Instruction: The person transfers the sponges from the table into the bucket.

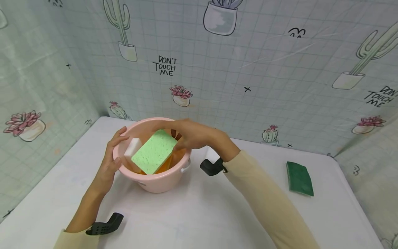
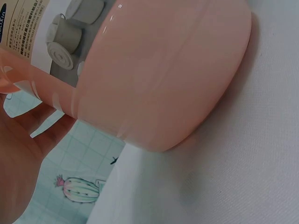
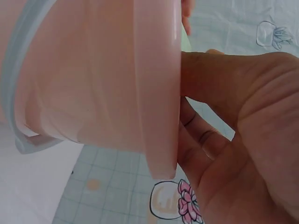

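Left hand (image 1: 109, 162): cups the outer left wall of the pink bucket (image 1: 161, 181), fingers curled up over its rim, palm pressed to the side.
White sponge (image 1: 132, 148): inside the bucket, leaning against its left inner wall.
Light green sponge (image 1: 154, 151): tilted across the bucket's mouth, one end under the right hand, over something orange (too hidden to name).
Right hand (image 1: 189, 133): above the bucket's far rim, fingers bent down onto the light green sponge's upper end; whether they grip it cannot be told.
Dark green scouring pad (image 1: 299, 178): flat on the white desk (image 1: 199, 214), well right of the bucket.
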### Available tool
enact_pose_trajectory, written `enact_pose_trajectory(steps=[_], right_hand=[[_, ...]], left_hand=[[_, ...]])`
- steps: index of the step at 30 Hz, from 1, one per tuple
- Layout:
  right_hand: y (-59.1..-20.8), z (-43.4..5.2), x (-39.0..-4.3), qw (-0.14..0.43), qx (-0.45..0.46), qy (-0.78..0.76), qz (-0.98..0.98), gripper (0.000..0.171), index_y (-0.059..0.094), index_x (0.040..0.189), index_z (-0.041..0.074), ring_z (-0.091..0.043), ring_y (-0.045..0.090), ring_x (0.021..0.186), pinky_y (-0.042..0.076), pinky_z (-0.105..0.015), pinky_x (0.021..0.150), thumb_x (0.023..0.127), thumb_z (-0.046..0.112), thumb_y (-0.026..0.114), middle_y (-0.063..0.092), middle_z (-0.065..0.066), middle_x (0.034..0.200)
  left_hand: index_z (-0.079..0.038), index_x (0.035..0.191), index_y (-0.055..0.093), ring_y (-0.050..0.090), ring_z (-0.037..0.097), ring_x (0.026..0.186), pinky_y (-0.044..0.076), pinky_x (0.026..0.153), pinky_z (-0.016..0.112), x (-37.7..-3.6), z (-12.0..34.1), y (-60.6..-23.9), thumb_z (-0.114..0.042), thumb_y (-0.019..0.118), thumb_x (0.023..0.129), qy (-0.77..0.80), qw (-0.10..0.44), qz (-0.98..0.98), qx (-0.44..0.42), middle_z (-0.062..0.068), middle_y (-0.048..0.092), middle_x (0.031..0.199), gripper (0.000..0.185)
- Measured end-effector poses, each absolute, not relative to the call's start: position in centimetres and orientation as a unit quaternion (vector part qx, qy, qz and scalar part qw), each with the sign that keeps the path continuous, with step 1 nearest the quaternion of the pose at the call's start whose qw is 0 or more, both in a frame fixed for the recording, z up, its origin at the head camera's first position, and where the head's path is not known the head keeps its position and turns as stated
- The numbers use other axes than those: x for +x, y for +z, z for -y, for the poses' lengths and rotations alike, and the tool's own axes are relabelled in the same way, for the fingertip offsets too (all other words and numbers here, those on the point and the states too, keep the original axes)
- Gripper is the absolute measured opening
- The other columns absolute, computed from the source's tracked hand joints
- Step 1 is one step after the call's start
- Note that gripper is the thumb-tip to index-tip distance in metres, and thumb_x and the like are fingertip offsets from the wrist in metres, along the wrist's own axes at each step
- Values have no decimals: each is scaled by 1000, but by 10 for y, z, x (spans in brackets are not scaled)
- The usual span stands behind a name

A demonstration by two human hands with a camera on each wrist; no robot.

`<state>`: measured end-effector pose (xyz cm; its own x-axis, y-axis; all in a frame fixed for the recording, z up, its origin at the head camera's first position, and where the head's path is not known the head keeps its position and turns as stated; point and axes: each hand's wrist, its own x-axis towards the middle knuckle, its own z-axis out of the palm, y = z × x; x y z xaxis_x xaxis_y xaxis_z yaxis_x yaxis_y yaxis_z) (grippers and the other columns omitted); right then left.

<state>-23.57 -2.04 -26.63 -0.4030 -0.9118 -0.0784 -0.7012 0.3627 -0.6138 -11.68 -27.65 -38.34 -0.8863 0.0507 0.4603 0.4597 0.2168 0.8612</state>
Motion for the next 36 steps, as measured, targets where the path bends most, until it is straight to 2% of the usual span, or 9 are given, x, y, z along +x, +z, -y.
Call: enact_pose_trajectory(steps=[5, 12, 22, 31, 36], right_hand=[[-267, 30, -236, 221, -519, -235, -791, 72, 46, 140, 28, -15, 55, 94, 49, -25, 79, 80, 0, 73, 55, 0, 103], [-276, 45, -238, 238, -571, -253, -744, 68, 49, 137, 14, -17, 49, 96, 49, -26, 78, 77, -10, 70, 51, 6, 130], [-275, 53, -237, 243, -566, -196, -763, 73, 47, 140, 19, -13, 48, 100, 46, -21, 80, 77, -14, 64, 48, 11, 134], [-277, 58, -235, 238, -563, -175, -772, 76, 42, 145, 20, -6, 41, 121, 39, -17, 94, 80, -16, 56, 40, 12, 145], [-278, 60, -235, 247, -558, -197, -767, 72, 44, 143, 16, -9, 44, 117, 42, -19, 90, 80, -18, 50, 44, 7, 144]], left_hand=[[-6, 141, 33, 7, 20, 143, 14, 107, 35, -117, 277, -384, -25, 41, 93, -601, 173, 762, -168, 1, 13, 157, 51], [-2, 139, 34, 8, 22, 143, 14, 107, 33, -119, 277, -388, -27, 43, 93, -609, 181, 753, -171, 2, 15, 157, 52], [-2, 139, 33, 9, 22, 142, 15, 106, 36, -121, 277, -388, -27, 43, 93, -608, 177, 755, -170, 1, 14, 157, 53], [-1, 138, 33, 8, 23, 142, 14, 107, 36, -121, 279, -389, -27, 43, 93, -608, 181, 754, -171, 3, 13, 157, 54], [-1, 139, 33, 9, 23, 142, 15, 107, 35, -121, 280, -389, -27, 43, 93, -610, 181, 752, -173, 3, 14, 157, 54]])
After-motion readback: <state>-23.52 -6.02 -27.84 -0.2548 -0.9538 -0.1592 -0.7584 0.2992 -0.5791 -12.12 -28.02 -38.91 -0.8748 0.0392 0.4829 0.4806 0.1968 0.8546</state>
